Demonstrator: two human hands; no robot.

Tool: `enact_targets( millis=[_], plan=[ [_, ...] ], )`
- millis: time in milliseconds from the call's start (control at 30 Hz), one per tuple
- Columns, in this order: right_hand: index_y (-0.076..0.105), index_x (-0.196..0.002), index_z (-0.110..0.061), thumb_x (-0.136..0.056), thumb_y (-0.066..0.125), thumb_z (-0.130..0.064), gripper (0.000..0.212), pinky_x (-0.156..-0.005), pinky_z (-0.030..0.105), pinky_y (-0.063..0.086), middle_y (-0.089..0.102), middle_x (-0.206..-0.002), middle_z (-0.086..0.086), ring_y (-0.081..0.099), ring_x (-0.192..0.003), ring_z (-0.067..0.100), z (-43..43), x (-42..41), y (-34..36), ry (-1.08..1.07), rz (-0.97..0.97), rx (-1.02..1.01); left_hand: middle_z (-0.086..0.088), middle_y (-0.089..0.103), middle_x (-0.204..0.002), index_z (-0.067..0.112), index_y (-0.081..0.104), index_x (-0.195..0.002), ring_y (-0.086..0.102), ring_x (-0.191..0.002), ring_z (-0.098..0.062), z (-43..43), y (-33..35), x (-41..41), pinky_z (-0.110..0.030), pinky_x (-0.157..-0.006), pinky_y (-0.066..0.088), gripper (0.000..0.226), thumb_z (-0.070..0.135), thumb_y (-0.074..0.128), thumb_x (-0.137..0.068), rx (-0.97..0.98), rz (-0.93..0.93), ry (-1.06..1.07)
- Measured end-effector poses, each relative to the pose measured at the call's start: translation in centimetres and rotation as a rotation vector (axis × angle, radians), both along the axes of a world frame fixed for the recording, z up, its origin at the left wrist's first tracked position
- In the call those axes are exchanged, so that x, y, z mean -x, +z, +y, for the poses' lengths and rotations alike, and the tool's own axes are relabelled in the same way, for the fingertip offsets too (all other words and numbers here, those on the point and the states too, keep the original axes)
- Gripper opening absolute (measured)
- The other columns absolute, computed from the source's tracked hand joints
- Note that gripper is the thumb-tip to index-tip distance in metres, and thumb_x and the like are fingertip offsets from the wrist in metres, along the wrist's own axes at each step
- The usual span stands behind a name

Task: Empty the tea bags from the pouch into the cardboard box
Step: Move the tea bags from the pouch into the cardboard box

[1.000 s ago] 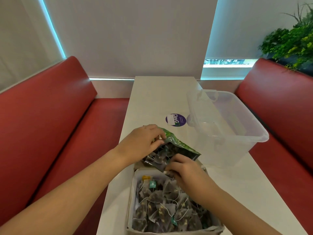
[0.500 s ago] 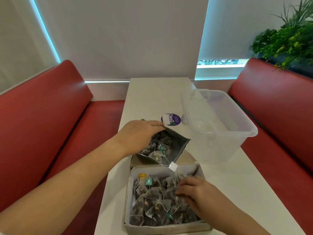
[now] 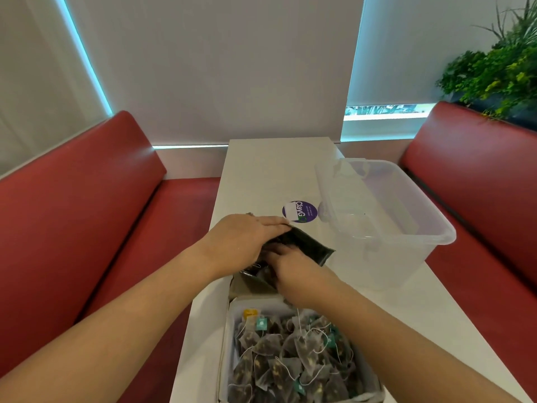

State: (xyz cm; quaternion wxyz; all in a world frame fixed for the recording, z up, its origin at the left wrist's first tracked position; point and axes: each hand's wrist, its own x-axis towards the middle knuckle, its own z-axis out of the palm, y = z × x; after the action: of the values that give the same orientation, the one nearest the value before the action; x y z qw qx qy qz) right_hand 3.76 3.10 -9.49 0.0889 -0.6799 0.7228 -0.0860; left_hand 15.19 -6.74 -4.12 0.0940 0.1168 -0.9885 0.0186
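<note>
A dark foil pouch (image 3: 312, 248) is held above the far end of the cardboard box (image 3: 232, 318), its mouth facing me. My left hand (image 3: 244, 242) grips the pouch's upper edge from the left. My right hand (image 3: 293, 269) reaches into the pouch mouth with its fingertips hidden inside, so I cannot see what they hold. The box, at the near table edge, is lined in white and holds several dark pyramid tea bags (image 3: 290, 359) with strings and teal tags. A few tea bags show inside the pouch under my hands.
A clear plastic tub (image 3: 406, 228) stands on the white table (image 3: 261, 175) to the right of the pouch. A round purple sticker (image 3: 300, 211) lies just beyond my left hand. Red bench seats flank the table; a green plant sits far right.
My right hand has lifted out of the box and gone back into the pouch mouth. The left hand keeps its grip on the pouch, now tilted flatter.
</note>
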Motion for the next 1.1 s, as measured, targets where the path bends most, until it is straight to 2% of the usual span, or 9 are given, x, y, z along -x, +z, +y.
enact_targets(
  millis=[100,267,333,400,467,567,700,967,1100],
  plan=[
    [0.023,-0.147,-0.029,-0.091,0.053,-0.016,0.065,-0.107,0.048,0.034,0.025,-0.15,0.013,0.035,-0.128,0.038,-2.8,-0.6,0.1,0.031,0.122,-0.363,0.026,0.029,-0.15,0.041,0.03,-0.143,0.057,-0.11,-0.013,-0.6,-0.3,-0.2,-0.024,-0.09,0.043,0.067,0.005,0.044,-0.088,0.002,0.009,0.026],
    [0.042,-0.136,-0.014,-0.089,0.06,-0.015,0.05,-0.098,0.037,0.041,0.044,-0.139,0.013,0.048,-0.12,0.032,-4.4,-1.3,-0.8,0.074,0.377,-0.601,0.027,0.031,-0.149,0.041,0.033,-0.142,0.059,-0.108,-0.012,-1.3,-1.0,-1.1,-0.026,-0.09,0.048,0.066,0.005,0.045,-0.088,-0.031,0.025,0.008],
    [0.045,-0.133,-0.01,-0.09,0.058,-0.014,0.045,-0.094,0.038,0.043,0.048,-0.134,0.014,0.05,-0.119,0.032,-3.1,-1.3,-1.2,0.038,0.296,-0.528,0.026,0.031,-0.149,0.04,0.033,-0.142,0.059,-0.108,-0.01,-1.2,-1.0,-1.2,-0.025,-0.089,0.047,0.064,0.005,0.045,-0.089,-0.033,0.029,0.006],
    [0.056,-0.12,-0.009,-0.088,0.057,-0.007,0.032,-0.09,0.036,0.047,0.055,-0.122,0.012,0.055,-0.111,0.031,-0.6,-1.0,-1.3,0.009,0.133,-0.202,0.026,0.03,-0.15,0.039,0.033,-0.143,0.06,-0.107,-0.01,-0.9,-0.9,-1.2,-0.025,-0.089,0.048,0.063,0.006,0.045,-0.09,-0.018,0.027,0.004],
    [0.063,-0.114,-0.011,-0.088,0.057,-0.004,0.028,-0.09,0.033,0.048,0.055,-0.12,0.007,0.055,-0.109,0.027,2.1,-0.6,-1.1,0.013,0.06,-0.015,0.025,0.029,-0.15,0.038,0.032,-0.143,0.06,-0.108,-0.01,-0.6,-0.8,-1.1,-0.026,-0.089,0.048,0.062,0.007,0.044,-0.091,-0.005,0.018,0.0],
    [0.066,-0.114,-0.012,-0.088,0.057,-0.003,0.029,-0.089,0.026,0.045,0.057,-0.12,0.004,0.055,-0.108,0.022,4.2,-0.3,-1.0,0.044,-0.039,0.115,0.026,0.027,-0.151,0.039,0.031,-0.143,0.058,-0.111,-0.006,-0.2,-0.9,-0.9,-0.021,-0.088,0.044,0.06,0.01,0.044,-0.092,0.014,0.009,0.002],
    [0.073,-0.1,-0.014,-0.086,0.061,-0.003,0.022,-0.081,0.016,0.043,0.064,-0.108,0.001,0.062,-0.096,0.016,7.4,0.1,0.2,0.035,-0.18,0.274,0.027,0.027,-0.15,0.037,0.033,-0.143,0.059,-0.109,-0.008,0.2,-1.0,-0.7,-0.023,-0.085,0.046,0.06,0.009,0.046,-0.091,0.017,0.008,0.002],
    [0.072,-0.101,-0.025,-0.084,0.066,-0.011,0.023,-0.082,0.005,0.04,0.065,-0.103,-0.011,0.057,-0.094,0.001,11.8,0.7,-0.8,0.078,-0.197,0.215,0.024,0.034,-0.148,0.036,0.038,-0.141,0.062,-0.106,-0.013,0.1,-1.1,-0.2,-0.032,-0.082,0.053,0.06,0.006,0.047,-0.089,0.042,0.019,0.011],
    [0.069,-0.11,-0.029,-0.084,0.061,-0.009,0.033,-0.09,0.015,0.046,0.063,-0.113,-0.013,0.056,-0.104,0.004,13.2,0.8,-2.1,0.084,-0.159,0.149,0.025,0.034,-0.148,0.036,0.039,-0.14,0.061,-0.109,-0.012,0.2,-1.1,-0.3,-0.033,-0.083,0.054,0.059,0.007,0.048,-0.09,0.044,0.021,0.004]
  ],
)
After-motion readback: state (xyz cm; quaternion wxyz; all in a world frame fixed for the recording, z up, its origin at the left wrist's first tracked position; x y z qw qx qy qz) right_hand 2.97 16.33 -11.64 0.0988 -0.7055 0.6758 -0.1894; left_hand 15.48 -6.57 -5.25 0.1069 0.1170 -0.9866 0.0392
